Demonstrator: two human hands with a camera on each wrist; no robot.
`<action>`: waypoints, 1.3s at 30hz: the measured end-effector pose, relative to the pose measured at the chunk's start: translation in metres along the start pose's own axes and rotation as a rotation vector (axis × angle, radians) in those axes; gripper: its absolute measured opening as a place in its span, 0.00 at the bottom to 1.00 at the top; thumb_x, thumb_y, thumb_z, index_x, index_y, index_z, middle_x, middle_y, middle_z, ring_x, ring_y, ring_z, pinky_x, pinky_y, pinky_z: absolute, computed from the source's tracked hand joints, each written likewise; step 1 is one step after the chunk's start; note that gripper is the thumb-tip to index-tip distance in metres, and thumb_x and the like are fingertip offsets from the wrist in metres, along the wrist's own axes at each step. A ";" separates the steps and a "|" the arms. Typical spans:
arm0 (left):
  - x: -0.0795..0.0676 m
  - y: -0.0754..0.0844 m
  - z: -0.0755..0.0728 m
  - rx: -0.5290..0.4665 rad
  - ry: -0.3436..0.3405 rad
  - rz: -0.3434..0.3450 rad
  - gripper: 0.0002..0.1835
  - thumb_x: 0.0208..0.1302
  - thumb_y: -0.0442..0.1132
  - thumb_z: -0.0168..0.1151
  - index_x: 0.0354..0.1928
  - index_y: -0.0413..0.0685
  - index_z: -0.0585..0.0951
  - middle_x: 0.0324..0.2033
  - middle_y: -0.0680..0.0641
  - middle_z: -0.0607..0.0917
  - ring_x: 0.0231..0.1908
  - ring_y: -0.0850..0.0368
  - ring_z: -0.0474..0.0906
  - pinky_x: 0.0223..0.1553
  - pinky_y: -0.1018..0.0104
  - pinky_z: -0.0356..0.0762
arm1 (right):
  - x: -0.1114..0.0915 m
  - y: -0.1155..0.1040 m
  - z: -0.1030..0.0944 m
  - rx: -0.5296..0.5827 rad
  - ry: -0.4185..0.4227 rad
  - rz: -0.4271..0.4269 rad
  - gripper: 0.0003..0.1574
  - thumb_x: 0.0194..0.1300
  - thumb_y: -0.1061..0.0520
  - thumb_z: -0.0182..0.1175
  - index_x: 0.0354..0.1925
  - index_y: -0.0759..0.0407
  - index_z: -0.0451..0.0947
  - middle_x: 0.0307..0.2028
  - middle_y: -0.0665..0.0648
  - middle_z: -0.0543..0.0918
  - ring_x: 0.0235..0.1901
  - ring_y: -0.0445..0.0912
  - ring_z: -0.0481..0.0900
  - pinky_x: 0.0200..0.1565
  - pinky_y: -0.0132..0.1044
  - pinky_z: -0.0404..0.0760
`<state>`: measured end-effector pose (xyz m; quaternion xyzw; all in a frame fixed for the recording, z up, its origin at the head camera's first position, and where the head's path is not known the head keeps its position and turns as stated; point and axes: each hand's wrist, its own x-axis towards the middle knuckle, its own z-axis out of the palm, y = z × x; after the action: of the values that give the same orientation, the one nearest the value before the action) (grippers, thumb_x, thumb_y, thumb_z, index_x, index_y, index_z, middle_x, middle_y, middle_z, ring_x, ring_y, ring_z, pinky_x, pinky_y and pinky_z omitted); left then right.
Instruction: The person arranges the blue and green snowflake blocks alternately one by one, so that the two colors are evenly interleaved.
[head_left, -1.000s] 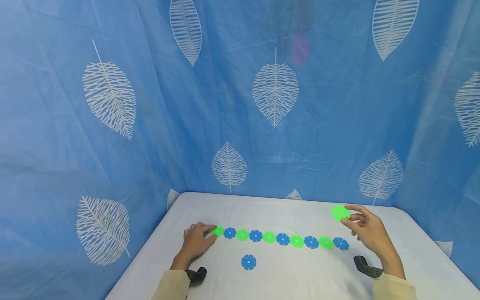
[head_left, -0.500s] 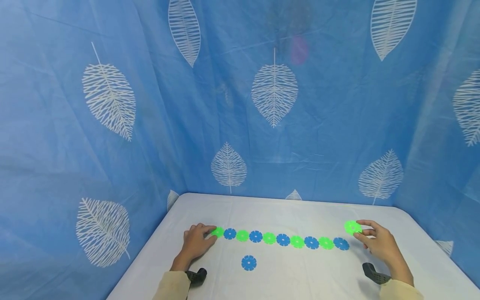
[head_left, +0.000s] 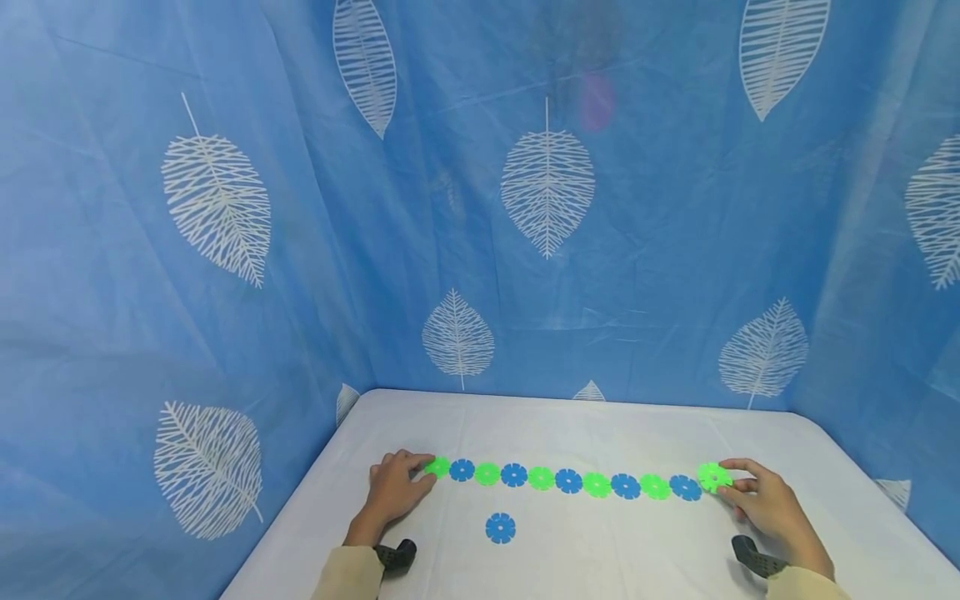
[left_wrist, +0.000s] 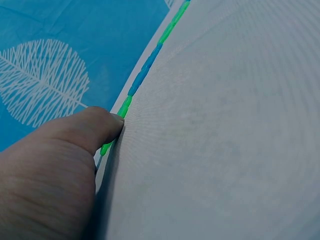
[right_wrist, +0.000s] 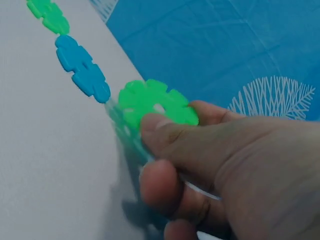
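A row of notched flower-shaped discs, green and blue by turns, lies across the white table. My left hand (head_left: 396, 487) pinches the green disc (head_left: 439, 467) at the row's left end between thumb and index finger; the thumb covers part of it in the left wrist view. At the other end my right hand (head_left: 767, 500) pinches another green disc (right_wrist: 157, 105) by its edge, thumb on top. That disc is tilted, close over the table, right beside the last blue disc (right_wrist: 82, 68) of the row. Its shadow falls below it.
A single blue disc (head_left: 500, 527) lies apart, nearer the front than the row. The white table (head_left: 600, 558) ends at a blue curtain (head_left: 645, 317) with white leaf prints behind and at the sides.
My right hand has come down and rightward with the green disc, from above the table's back to the row's right end. The left hand stays on its disc.
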<state>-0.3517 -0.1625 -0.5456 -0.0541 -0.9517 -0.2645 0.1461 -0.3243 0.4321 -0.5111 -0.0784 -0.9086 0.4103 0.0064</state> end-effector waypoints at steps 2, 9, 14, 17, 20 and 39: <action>0.000 0.001 0.000 0.002 0.002 -0.001 0.19 0.60 0.53 0.70 0.53 0.63 0.86 0.40 0.55 0.84 0.43 0.58 0.72 0.44 0.55 0.59 | 0.001 0.002 -0.001 -0.018 -0.004 0.012 0.41 0.65 0.53 0.67 0.68 0.65 0.63 0.44 0.66 0.83 0.26 0.46 0.81 0.29 0.40 0.75; 0.000 0.000 0.000 0.005 0.001 0.002 0.19 0.60 0.52 0.70 0.53 0.63 0.86 0.40 0.55 0.84 0.42 0.58 0.72 0.44 0.54 0.59 | 0.002 0.005 0.002 -0.073 0.018 0.010 0.41 0.63 0.53 0.68 0.67 0.66 0.64 0.44 0.67 0.82 0.28 0.46 0.80 0.31 0.40 0.73; 0.000 0.000 0.000 0.001 -0.003 0.001 0.19 0.60 0.53 0.70 0.53 0.63 0.86 0.39 0.55 0.84 0.42 0.59 0.72 0.44 0.55 0.59 | 0.002 0.003 0.004 -0.137 0.044 -0.014 0.43 0.58 0.52 0.70 0.66 0.65 0.65 0.42 0.66 0.81 0.37 0.53 0.79 0.39 0.50 0.75; 0.000 0.000 0.000 0.002 -0.004 0.001 0.19 0.59 0.53 0.70 0.53 0.63 0.86 0.40 0.55 0.84 0.42 0.58 0.72 0.44 0.55 0.59 | 0.001 0.003 0.004 -0.175 0.040 -0.032 0.45 0.58 0.49 0.71 0.67 0.65 0.65 0.47 0.71 0.80 0.46 0.64 0.77 0.47 0.63 0.72; 0.001 0.000 -0.001 0.002 -0.002 -0.003 0.19 0.59 0.53 0.70 0.53 0.63 0.86 0.40 0.55 0.84 0.42 0.58 0.72 0.44 0.55 0.59 | 0.002 0.004 0.003 -0.201 0.017 -0.032 0.48 0.58 0.44 0.71 0.67 0.65 0.66 0.51 0.74 0.78 0.51 0.70 0.74 0.51 0.69 0.69; 0.000 0.002 0.000 0.001 0.001 -0.009 0.18 0.59 0.52 0.70 0.52 0.63 0.86 0.40 0.55 0.84 0.43 0.58 0.72 0.44 0.56 0.58 | 0.004 0.004 0.003 -0.241 -0.122 -0.021 0.46 0.61 0.41 0.68 0.66 0.69 0.69 0.39 0.57 0.77 0.43 0.54 0.72 0.48 0.59 0.74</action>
<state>-0.3509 -0.1614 -0.5447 -0.0498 -0.9521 -0.2645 0.1454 -0.3279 0.4333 -0.5163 -0.0438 -0.9508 0.3019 -0.0539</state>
